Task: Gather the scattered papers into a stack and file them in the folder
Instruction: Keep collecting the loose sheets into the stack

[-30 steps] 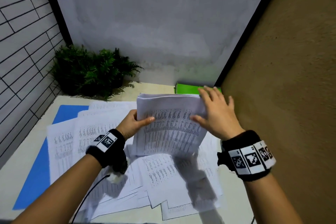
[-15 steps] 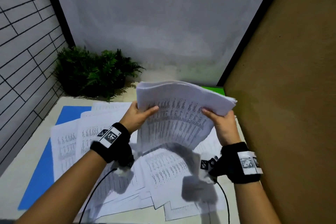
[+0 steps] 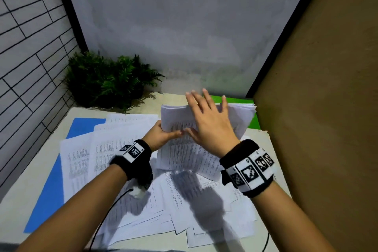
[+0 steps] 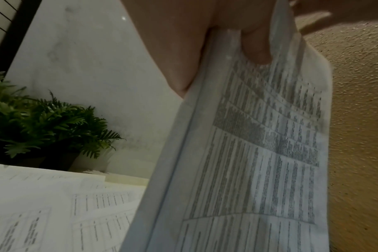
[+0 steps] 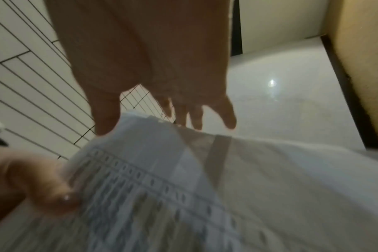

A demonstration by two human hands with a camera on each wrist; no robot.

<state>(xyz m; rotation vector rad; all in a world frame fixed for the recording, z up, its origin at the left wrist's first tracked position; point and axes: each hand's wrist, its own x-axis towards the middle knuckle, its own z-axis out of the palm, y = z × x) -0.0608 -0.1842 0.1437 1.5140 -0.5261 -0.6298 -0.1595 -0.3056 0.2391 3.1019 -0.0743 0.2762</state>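
Note:
My left hand (image 3: 163,136) grips the left edge of a thick stack of printed papers (image 3: 188,155), held upright above the table; its thumb (image 4: 256,46) lies on the stack's (image 4: 259,153) front sheet. With straight, spread fingers my right hand (image 3: 210,122) lies open against the front of the stack near its top edge. From the right wrist those fingers (image 5: 196,117) reach past the stack's (image 5: 216,187) top edge. Several loose papers (image 3: 126,149) lie fanned on the table, partly covering a blue folder (image 3: 51,186). A green folder (image 3: 237,100) lies behind the stack.
A potted fern (image 3: 106,84) stands at the back left corner against the wall. A brown wall (image 3: 317,129) closes the right side, and a tiled wall (image 3: 30,57) the left. A cable (image 3: 110,208) trails from my left wristband over the papers.
My right hand has let go of the stack's right edge and moved up to its top edge with fingers spread. The left hand keeps hold.

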